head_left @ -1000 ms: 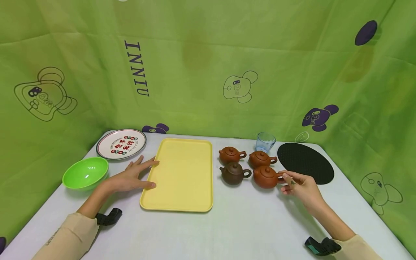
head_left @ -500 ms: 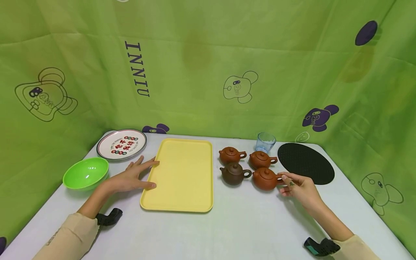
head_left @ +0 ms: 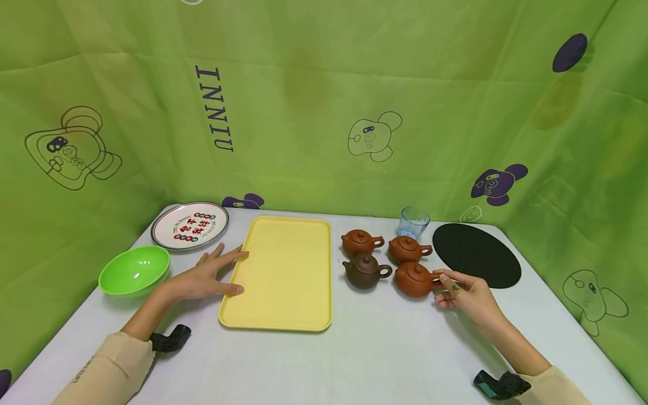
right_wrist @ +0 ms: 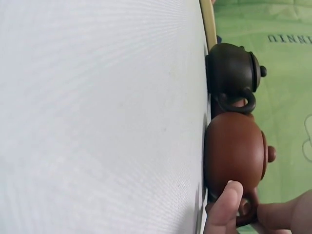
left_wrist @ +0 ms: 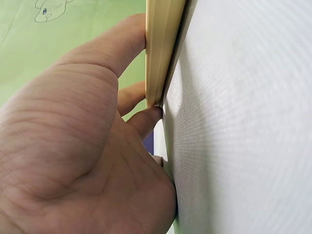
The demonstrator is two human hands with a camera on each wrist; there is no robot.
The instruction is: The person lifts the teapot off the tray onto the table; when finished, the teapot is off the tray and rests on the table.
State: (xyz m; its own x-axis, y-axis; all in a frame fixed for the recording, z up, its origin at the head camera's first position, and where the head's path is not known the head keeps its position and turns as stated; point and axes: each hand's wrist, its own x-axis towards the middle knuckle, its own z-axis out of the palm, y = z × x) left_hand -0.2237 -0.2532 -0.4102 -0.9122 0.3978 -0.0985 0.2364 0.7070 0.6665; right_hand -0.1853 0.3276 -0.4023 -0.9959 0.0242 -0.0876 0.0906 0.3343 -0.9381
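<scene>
My left hand (head_left: 199, 277) lies at the left edge of a yellow tray (head_left: 280, 270). Its thumb and fingers are spread along the tray's rim, as the left wrist view (left_wrist: 161, 53) also shows. With its thumb and fingers, my right hand (head_left: 471, 295) pinches the handle of a reddish-brown teapot (head_left: 415, 281). In the right wrist view that teapot (right_wrist: 234, 151) stands upright on the white table, close to a dark brown teapot (right_wrist: 231, 70). Behind these two are two more reddish-brown teapots, one at the left (head_left: 358, 242) and one at the right (head_left: 405, 249).
At the back stands a blue glass (head_left: 413, 223), beside a black oval mat (head_left: 476, 256). On the left are a green bowl (head_left: 134, 271) and a white plate (head_left: 189, 226) with red characters. Green printed cloth (head_left: 304, 112) hangs around the table's back and sides.
The teapot in my right hand has shifted very slightly towards me, the hand with it. My left hand and the tray have kept their places.
</scene>
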